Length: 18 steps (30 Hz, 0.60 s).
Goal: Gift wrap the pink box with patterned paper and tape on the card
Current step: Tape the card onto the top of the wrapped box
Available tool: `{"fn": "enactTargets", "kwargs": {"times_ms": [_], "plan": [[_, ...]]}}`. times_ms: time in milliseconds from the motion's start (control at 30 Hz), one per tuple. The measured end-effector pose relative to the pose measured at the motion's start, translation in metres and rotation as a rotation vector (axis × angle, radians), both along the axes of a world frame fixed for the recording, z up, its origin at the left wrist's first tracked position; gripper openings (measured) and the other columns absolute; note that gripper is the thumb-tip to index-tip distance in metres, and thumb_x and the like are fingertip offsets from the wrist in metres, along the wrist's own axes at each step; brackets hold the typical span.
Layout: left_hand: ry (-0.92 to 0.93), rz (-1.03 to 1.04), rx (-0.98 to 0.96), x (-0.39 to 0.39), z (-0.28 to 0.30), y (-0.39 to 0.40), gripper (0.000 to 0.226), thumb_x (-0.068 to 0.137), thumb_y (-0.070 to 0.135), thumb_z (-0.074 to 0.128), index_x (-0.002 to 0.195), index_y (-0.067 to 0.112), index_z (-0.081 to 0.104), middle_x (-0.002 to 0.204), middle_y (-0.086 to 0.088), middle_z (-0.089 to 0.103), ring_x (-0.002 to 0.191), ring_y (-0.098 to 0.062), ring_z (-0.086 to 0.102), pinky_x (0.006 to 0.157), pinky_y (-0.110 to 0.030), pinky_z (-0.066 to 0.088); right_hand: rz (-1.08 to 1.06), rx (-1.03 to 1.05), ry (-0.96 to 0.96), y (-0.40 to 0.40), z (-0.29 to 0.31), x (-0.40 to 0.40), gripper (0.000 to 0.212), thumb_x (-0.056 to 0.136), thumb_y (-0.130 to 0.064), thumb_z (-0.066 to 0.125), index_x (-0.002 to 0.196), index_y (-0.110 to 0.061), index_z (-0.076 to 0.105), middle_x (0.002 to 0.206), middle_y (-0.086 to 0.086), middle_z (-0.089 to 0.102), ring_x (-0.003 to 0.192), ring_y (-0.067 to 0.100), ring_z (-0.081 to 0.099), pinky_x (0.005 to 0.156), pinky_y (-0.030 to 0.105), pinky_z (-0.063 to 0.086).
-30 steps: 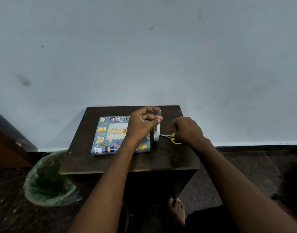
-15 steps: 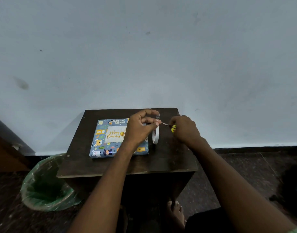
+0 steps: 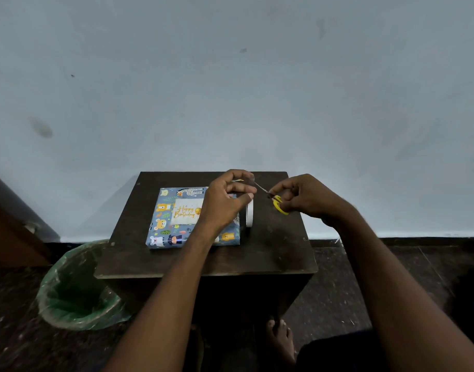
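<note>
The box (image 3: 166, 232), wrapped in blue animal-patterned paper, lies flat on the dark wooden table (image 3: 278, 253). A white "Happy Birthday" card (image 3: 186, 212) lies on its top. My left hand (image 3: 227, 200) hovers over the box's right end and pinches a strip of clear tape pulled up from the white tape roll (image 3: 249, 214), which stands on edge beside the box. My right hand (image 3: 305, 197) grips small yellow-handled scissors (image 3: 277, 204), their blades pointing up-left at the tape near my left fingertips.
A green-lined waste bin (image 3: 77, 288) stands on the floor left of the table. A pale wall rises right behind the table. My bare foot (image 3: 280, 342) shows below the table's front edge. Dark wood stands at the far left.
My right hand lifted the scissors off the table and brought the blades up to the tape strip. My left hand kept hold of the tape above the roll.
</note>
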State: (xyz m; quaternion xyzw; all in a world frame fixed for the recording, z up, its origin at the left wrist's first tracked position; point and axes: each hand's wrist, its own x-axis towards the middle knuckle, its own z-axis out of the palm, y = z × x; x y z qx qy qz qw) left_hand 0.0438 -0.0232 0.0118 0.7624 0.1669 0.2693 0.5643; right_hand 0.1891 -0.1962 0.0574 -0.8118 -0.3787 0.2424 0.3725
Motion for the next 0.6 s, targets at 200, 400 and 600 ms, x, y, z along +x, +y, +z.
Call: {"fn": "enactTargets", "kwargs": {"times_ms": [200,400,600], "plan": [[-0.019,-0.007,0.004,0.001,0.0,0.0,0.037,0.091,-0.003,0.075,0.121,0.017,0.07,0.109,0.008,0.081,0.101,-0.01,0.077,0.088,-0.035,0.061,-0.017,-0.055,-0.059,0.006,0.0,-0.001,0.033,0.069,-0.008,0.08,0.086,-0.036,0.081,0.08,0.016,0.074,0.079,0.033,0.07,0.088,0.056,0.058],[-0.008,-0.047,0.029,0.001,0.0,-0.001,0.039,0.091,-0.002,0.075,0.124,0.02,0.07,0.106,0.007,0.081,0.103,-0.009,0.076,0.087,-0.029,0.055,-0.019,-0.029,-0.125,0.01,-0.001,-0.003,0.033,0.071,-0.008,0.082,0.092,-0.033,0.081,0.082,0.014,0.073,0.075,0.028,0.066,0.08,0.047,0.058],[-0.007,-0.046,0.044,0.002,-0.002,0.001,0.041,0.091,-0.001,0.077,0.124,0.022,0.07,0.104,0.007,0.081,0.104,-0.01,0.076,0.095,-0.043,0.06,0.006,-0.022,-0.213,0.013,0.0,-0.006,0.031,0.075,-0.009,0.081,0.098,-0.029,0.081,0.082,0.018,0.069,0.068,0.016,0.052,0.066,0.032,0.044]]}}
